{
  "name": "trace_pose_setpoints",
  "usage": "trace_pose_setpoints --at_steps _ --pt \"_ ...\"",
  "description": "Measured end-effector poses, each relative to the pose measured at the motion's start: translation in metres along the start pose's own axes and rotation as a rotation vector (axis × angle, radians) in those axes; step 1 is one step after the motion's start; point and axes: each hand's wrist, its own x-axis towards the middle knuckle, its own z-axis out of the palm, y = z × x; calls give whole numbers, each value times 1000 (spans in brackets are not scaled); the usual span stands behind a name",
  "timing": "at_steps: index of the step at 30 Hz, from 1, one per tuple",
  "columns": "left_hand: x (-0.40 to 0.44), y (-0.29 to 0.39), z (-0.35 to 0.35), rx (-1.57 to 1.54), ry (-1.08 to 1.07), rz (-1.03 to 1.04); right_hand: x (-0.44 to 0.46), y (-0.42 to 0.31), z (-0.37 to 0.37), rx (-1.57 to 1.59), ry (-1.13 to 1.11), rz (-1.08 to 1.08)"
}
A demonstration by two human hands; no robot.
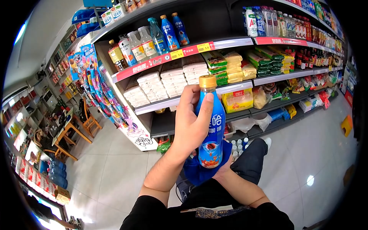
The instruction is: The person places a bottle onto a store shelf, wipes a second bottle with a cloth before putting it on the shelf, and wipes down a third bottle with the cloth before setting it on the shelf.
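Observation:
My left hand (193, 119) is wrapped round the upper part of a blue coffee bottle (215, 130) with a gold cap, thumb across its front. The bottle stands nearly upright, tilted slightly. Below it, my right hand (224, 171) holds a dark blue cloth (194, 170) against the lower back of the bottle; the bottle and cloth hide most of its fingers. Two similar blue bottles (169, 32) stand on the upper shelf ahead, beside a teal bottle (158, 36) and clear bottles with yellow labels (146, 42).
White paper packs (174, 78) and green packets (216, 66) fill the shelf below. Several small white-capped bottles (240, 145) stand on the floor by my knee. Hanging snack bags (94, 76) line the shelf's end. A wooden table (69, 128) and chair (90, 119) are at left.

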Motion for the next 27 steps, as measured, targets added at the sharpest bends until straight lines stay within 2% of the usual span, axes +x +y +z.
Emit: trace_pose_setpoints --at_steps 6,8,11,14,18,21,27 --pt "-4 4 1 178 71 175 2 5 25 -78 193 -111" --pt "-8 9 5 174 56 134 1 5 27 -70 264 -85" --pt "-11 23 3 243 -4 53 -1 2 17 7 166 -14" --pt "-14 28 0 118 -69 -96 -3 3 7 55 87 60" --pt "-15 24 8 -9 -35 72 0 -1 10 84 0 148" --pt "-17 25 7 23 -79 82 2 -4 5 131 -6 249" --pt "-21 27 9 107 -83 85 1 -5 8 168 72 292"
